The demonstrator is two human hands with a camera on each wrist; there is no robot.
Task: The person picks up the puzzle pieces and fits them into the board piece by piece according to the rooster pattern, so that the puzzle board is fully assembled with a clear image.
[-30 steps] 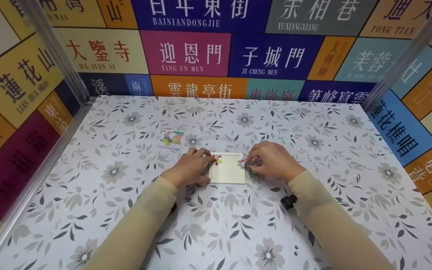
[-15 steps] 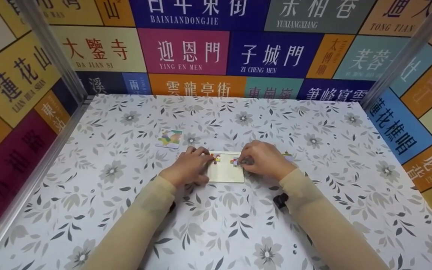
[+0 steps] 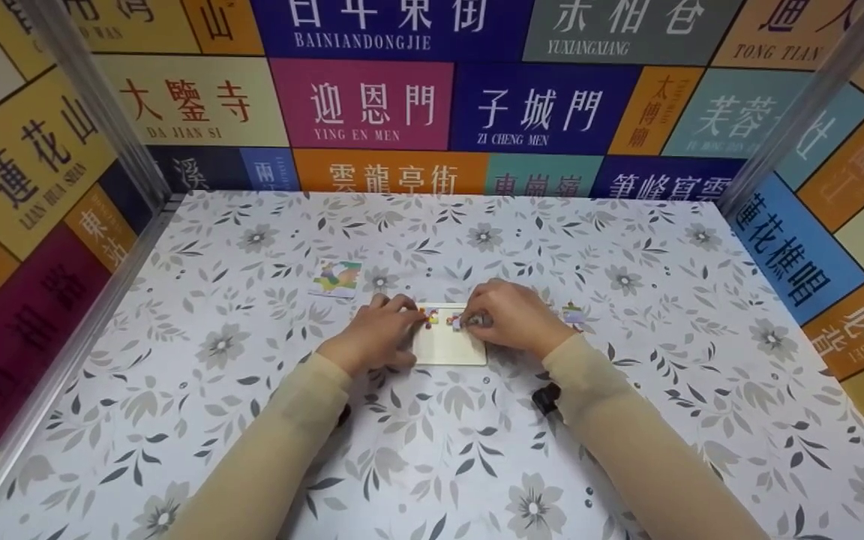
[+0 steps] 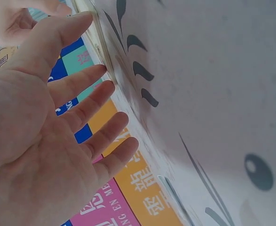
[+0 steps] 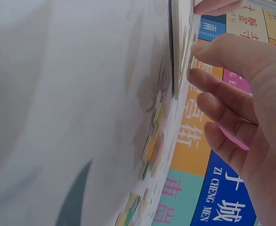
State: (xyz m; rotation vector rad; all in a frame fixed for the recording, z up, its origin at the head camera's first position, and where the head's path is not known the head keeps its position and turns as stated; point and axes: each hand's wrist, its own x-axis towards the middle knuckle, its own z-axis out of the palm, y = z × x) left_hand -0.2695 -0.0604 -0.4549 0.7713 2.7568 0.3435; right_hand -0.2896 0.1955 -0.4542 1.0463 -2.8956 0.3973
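Observation:
A shallow cream puzzle tray (image 3: 447, 349) lies on the table in the head view. My left hand (image 3: 378, 334) rests at its left edge; in the left wrist view those fingers (image 4: 98, 96) are spread and fairly straight, fingertips right at the tray's side. Just beside these fingertips, in the tray's upper left, sits a small colourful puzzle piece (image 3: 433, 318). Over the tray's upper part my right hand (image 3: 513, 318) pinches another puzzle piece (image 3: 454, 321), with thumb and index finger close together. The fingers partly cover that piece. A narrow gap shows between the two pieces.
Loose puzzle pieces (image 3: 572, 313) lie on the table right of the right hand, partly hidden by it. A colourful picture card (image 3: 336, 278) lies behind the left hand. Panels with printed characters (image 3: 372, 105) stand around the floral-covered table (image 3: 432, 465).
My right hand has slid leftward across the tray with its puzzle piece, closer to the left piece. Loose pieces behind it have come into view. My left hand has stayed at the tray's edge.

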